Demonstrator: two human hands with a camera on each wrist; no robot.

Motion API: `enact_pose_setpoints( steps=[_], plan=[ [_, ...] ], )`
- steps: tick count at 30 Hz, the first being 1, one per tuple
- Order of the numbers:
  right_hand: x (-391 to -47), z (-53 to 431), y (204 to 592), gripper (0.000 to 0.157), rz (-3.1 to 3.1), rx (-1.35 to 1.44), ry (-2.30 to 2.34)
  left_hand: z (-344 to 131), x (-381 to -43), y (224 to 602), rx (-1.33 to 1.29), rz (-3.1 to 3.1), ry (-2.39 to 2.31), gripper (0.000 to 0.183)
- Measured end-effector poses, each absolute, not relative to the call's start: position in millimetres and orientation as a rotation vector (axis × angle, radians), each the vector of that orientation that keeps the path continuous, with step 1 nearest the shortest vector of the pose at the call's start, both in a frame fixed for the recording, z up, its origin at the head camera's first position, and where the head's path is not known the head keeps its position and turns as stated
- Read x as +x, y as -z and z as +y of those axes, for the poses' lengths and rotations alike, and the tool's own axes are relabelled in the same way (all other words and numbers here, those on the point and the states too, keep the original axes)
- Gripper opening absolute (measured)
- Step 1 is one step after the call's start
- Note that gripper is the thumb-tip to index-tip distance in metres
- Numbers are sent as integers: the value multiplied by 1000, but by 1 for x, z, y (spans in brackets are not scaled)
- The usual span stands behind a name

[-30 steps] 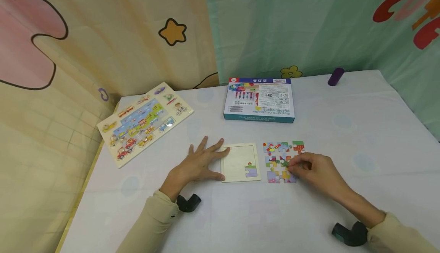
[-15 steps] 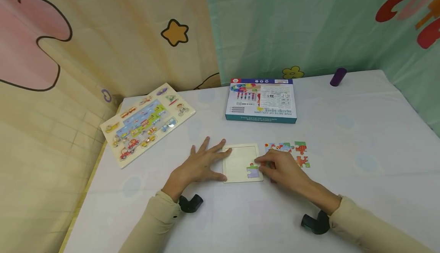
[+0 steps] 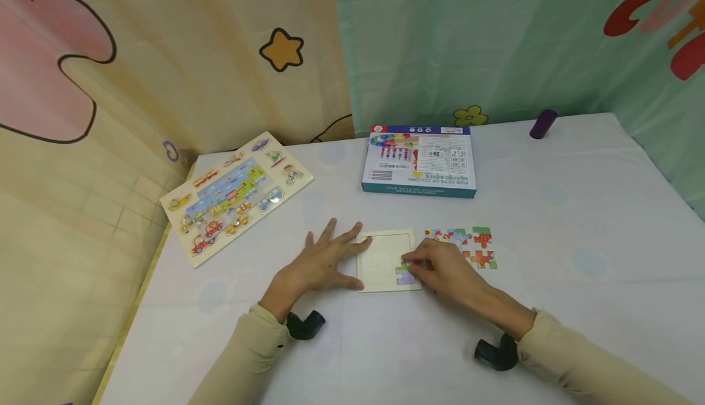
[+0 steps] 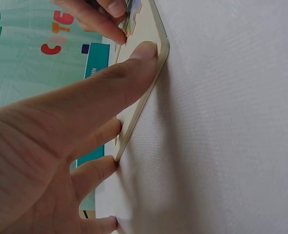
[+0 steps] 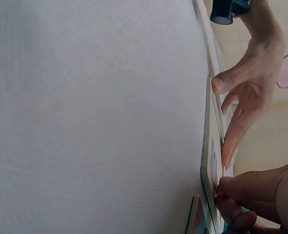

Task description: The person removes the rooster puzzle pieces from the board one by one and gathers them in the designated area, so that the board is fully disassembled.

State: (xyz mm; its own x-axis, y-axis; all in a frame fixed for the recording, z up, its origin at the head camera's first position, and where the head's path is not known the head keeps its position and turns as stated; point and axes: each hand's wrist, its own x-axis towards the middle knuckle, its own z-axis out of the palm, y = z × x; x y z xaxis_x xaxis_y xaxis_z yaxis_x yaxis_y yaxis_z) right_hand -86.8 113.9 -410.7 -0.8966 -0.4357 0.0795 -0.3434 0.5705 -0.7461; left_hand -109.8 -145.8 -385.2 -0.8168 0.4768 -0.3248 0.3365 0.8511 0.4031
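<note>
A small square wooden puzzle tray (image 3: 377, 267) lies on the white cloth, with one purple and green puzzle piece (image 3: 404, 277) in its lower right corner. My left hand (image 3: 315, 265) has its fingers spread along the tray's left side; in the left wrist view the thumb (image 4: 139, 61) presses on a corner of the rim. Over the tray's right part, just above that laid piece, my right hand (image 3: 448, 271) pinches a small puzzle piece (image 5: 218, 190), mostly hidden by the fingertips. Several loose puzzle pieces (image 3: 482, 238) lie in rows right of the tray, partly covered by this hand.
A larger vehicle puzzle board (image 3: 242, 197) lies at an angle on the back left. Behind the tray is a flat bead box (image 3: 418, 161). Near the table's back edge there is a purple cylinder (image 3: 543, 124). Printed curtains (image 3: 440, 44) hang behind.
From the loose pieces, my right hand has moved left to the tray's right side, pinching a puzzle piece. My left hand has stayed on the tray.
</note>
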Motion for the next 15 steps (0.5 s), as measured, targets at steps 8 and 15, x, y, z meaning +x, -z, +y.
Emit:
enact_pose_setpoints(
  steps=[8, 15],
  plan=[
    [-87, 113, 413, 17, 2722, -733, 1250, -145, -110, 385, 587, 2607, -475, 85],
    [-86, 114, 410, 16, 2708, -651, 1253, -145, -110, 386, 583, 2609, -465, 86]
  ],
)
